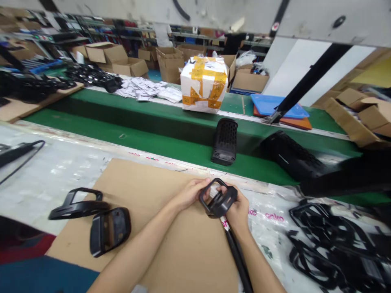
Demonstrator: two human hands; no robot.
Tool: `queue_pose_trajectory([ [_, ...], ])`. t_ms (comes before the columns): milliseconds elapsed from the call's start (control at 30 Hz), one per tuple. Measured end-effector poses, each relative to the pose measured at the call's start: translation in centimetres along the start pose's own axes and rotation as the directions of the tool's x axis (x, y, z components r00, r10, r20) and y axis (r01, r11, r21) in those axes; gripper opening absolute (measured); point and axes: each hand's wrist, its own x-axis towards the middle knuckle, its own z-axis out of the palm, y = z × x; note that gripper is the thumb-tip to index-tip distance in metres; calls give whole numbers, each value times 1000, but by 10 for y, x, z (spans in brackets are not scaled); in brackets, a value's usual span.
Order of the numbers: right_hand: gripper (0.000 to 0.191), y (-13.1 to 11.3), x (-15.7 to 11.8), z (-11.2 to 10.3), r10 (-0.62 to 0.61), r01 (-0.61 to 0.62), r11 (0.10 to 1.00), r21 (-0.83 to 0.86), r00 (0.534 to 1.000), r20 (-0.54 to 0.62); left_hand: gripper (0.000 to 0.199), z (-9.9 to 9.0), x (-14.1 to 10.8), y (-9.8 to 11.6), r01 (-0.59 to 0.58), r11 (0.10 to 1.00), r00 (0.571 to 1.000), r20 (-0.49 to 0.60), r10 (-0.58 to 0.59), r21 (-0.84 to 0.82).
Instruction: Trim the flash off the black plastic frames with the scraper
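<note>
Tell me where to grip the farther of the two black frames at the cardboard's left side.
I'd pinch the farther black frame by the top bar of its raised loop, coming from above and the far side. The loop stands up from the base, with an opening below the bar for fingers; the nearer black frame crowds the near side.
</note>
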Motion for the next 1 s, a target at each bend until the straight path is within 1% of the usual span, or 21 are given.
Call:
queue_pose_trajectory([
  [67,36,1,1,0,22,-23,1000,-16,1000,-21,66,-1,-1,0,27,1000,999,36,-27,14],
  [133,38,3,3,-1,8,-9,1000,-29,1000,-28,65,-1,-2,5,75,996,994,75,-79,53],
  [200,37,6,6,-4,-56,55,998,-41,998,-30,65,1,-7,16,95,989,991,78,-104,111],
  [233,37,7,8,-5,-101,100,993,-57,995,-14,64,2,-11,24,75,986,993,76,-87,148],
  [300,39,10,13,-8,-175,176,980,-92,984,12,61,4,-26,44,-22,973,997,76,4,229],
  [333,41,11,14,-9,-184,186,978,-98,982,35,58,4,-37,55,-87,959,995,72,70,268],
  [400,43,11,16,-9,-117,122,984,-132,992,42,51,2,-64,77,-195,919,980,26,198,342],
  [467,45,8,17,-9,-4,9,984,-175,1000,26,46,-5,-97,99,-247,877,948,-84,307,411],
  [500,46,5,17,-8,42,-38,980,-194,999,16,45,-13,-114,109,-253,855,923,-151,353,453],
  [533,47,3,17,-8,75,-70,975,-209,997,14,45,-24,-131,120,-253,831,889,-221,402,496],
  [567,48,1,17,-8,94,-89,971,-220,996,10,45,-37,-147,130,-241,802,842,-294,453,546],
  [600,49,-1,18,-8,106,-101,969,-226,994,10,45,-54,-162,140,-221,771,784,-361,505,597],
  [667,50,-3,19,-8,133,-127,963,-238,991,11,45,-96,-190,160,-141,715,656,-476,586,685],
  [733,51,-2,19,-8,161,-155,958,-243,987,5,48,-145,-211,178,-6,661,528,-559,640,751],
  [767,50,-1,19,-7,173,-167,955,-243,985,3,50,-170,-220,186,112,630,460,-602,652,768],
  [800,50,1,19,-7,185,-179,953,-244,983,0,53,-193,-228,192,258,607,387,-656,647,751],
  [867,48,3,19,-7,196,-191,950,-246,981,-3,51,-233,-241,199,380,610,315,-717,621,695],
  [900,47,3,19,-7,195,-190,950,-249,981,-5,49,-248,-246,200,427,610,287,-740,609,668],
  [933,47,3,20,-7,189,-184,950,-252,982,-6,46,-261,-250,200,462,610,264,-756,599,644],
  [1000,48,1,20,-7,176,-174,951,-257,984,-15,41,-276,-256,196,530,597,214,-776,594,603],
])
